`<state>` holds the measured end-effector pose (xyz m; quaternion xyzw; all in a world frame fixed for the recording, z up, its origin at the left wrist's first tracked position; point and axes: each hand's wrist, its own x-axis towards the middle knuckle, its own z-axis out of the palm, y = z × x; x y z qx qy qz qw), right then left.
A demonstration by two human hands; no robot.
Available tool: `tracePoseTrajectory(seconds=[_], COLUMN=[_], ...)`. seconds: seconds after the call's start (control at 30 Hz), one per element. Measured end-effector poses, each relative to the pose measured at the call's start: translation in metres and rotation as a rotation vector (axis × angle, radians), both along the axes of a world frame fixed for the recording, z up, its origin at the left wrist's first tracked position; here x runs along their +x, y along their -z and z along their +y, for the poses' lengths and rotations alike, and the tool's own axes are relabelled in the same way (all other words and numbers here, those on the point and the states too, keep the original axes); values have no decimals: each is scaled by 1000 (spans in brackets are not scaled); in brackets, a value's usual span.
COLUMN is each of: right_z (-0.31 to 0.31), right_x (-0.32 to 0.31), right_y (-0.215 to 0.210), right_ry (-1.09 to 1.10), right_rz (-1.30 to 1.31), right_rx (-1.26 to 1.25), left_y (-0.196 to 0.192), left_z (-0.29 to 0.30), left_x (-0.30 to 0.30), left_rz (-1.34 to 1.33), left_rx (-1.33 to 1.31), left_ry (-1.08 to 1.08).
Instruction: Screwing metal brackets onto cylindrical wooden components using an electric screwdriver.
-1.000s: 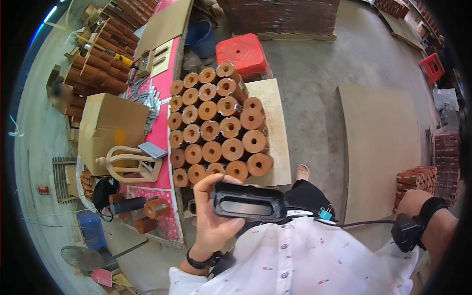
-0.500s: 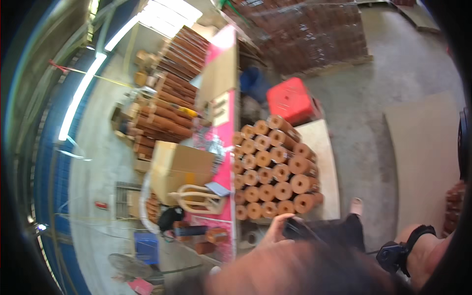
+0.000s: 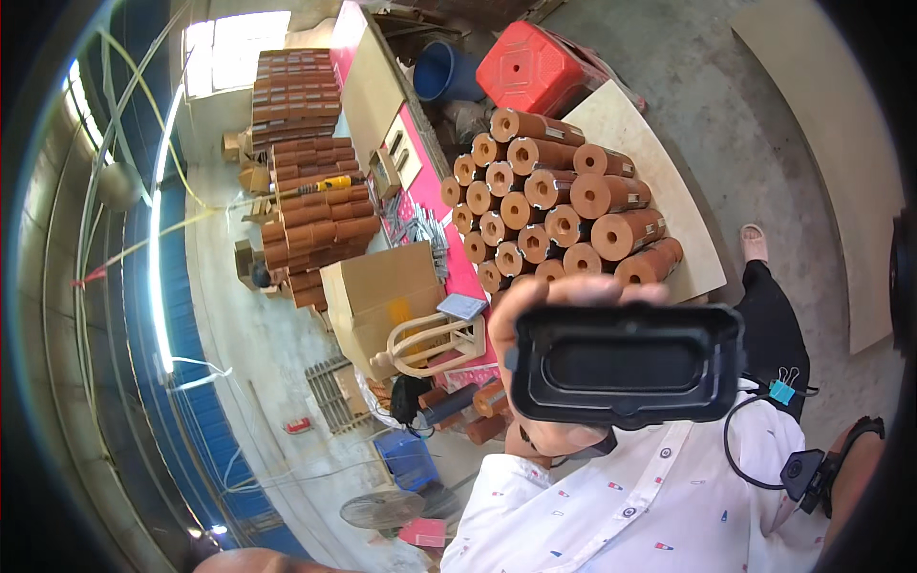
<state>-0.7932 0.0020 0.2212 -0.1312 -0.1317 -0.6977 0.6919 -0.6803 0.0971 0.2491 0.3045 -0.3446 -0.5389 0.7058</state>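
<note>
My left hand (image 3: 559,437) is closed round a shallow black rectangular plastic case (image 3: 626,365), held up close in front of my chest. The recessed face of the case is toward me. Fingertips show over its top edge, and the palm is partly hidden behind it. At the right rim my right forearm (image 3: 853,477) comes in with a black strap and a small black camera (image 3: 802,470) at the wrist. A black cable runs from this camera toward a teal binder clip (image 3: 782,391). My right hand itself lies beyond the visible picture.
Beyond the case, brown rolls (image 3: 611,237) are stacked on a pale board (image 3: 695,244). A red stool (image 3: 527,69) and a blue bucket (image 3: 445,73) stand behind. Left lie a pink-covered table (image 3: 464,272), a cardboard box (image 3: 377,296) and more stacked rolls (image 3: 320,229). A fan (image 3: 382,510) stands lower left.
The view has turned and sharpened. The black case now shows clearly in my left hand, close in front; earlier that area was blurred. My right wrist has shifted toward the right rim.
</note>
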Motion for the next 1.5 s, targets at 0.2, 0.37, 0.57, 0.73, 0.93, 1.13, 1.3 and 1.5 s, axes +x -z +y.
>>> tracePoseTrajectory(seconds=[0.2,0.37,0.57,0.73,0.93,1.13,1.3,1.5], right_z=[25,37,38,40,47,52,54,65], right_x=[25,41,52,58,67,78,89,97], right_y=[-15,-26,-29,-31,-34,-43,-43,-9], right_ry=[-47,-89,-85,-91,-112,-154,-193,-207], right_rz=[-114,-236,-370,-484,-612,-748,-843,-942], right_rx=[-22,-23,-5,12,34,73,110,143], left_y=[-5,-10,-32,-46,-39,1,-14,9], left_z=[9,-19,-25,-30,-36,-28,-25,-19], left_x=[-3,-3,-11,-24,-24,-27,-29,-29], left_rz=[86,117,167,203,189,358,267,665], left_rx=[-42,26,135,229,242,94,92,164], left_ry=[-9,-37,-15,-7,83,221,132,71])
